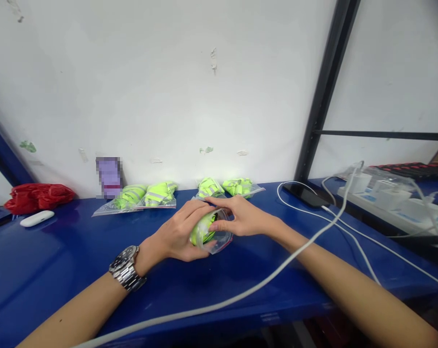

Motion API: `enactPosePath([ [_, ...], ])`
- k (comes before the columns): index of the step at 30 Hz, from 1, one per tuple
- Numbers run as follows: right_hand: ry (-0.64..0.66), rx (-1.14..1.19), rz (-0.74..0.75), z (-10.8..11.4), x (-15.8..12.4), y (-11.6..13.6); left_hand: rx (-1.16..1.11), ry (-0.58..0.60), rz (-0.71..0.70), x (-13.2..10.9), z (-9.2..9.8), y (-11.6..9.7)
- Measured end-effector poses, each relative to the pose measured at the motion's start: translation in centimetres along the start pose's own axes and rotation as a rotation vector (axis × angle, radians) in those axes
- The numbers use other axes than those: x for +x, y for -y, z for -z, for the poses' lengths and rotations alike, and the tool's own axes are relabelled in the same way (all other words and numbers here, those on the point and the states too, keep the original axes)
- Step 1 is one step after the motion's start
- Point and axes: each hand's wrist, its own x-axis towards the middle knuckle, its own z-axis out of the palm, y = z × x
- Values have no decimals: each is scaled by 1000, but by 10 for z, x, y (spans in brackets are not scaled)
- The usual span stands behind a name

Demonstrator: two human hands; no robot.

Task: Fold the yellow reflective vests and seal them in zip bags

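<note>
My left hand (184,232), with a metal watch on its wrist, is wrapped round a clear zip bag (222,239). Inside the bag is a bunched fluorescent yellow-green reflective vest (202,229). At the bag's open mouth, my right hand (239,217) grips with its fingers along the upper edge, and its thumb presses at the vest. Behind my hands, against the wall, lie several more bagged yellow-green bundles with silver stripes, among them one bundle (161,193) to the left and another bundle (238,187) to the right.
A white cable (240,296) crosses in front of my right forearm. At left are a red plastic bag (39,195), a white oval object (36,218) and an upright phone (110,179). On the right lie a black phone (308,194) and a power strip with chargers (393,200) on the blue table (77,256).
</note>
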Motion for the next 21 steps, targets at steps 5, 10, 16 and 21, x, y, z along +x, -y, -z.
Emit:
enactPosePath([
  [5,-165,58,-191,-22,8,5,15,-79,-74,1,-5,-3],
  [10,-276,83,-276,-32,11,4,31,-109,-86,4,-8,-5],
  [16,-324,76,-334,-32,10,7,13,-128,-98,4,-7,-3],
  [21,-394,-10,-372,-33,10,14,2,-138,-120,7,-7,-2],
])
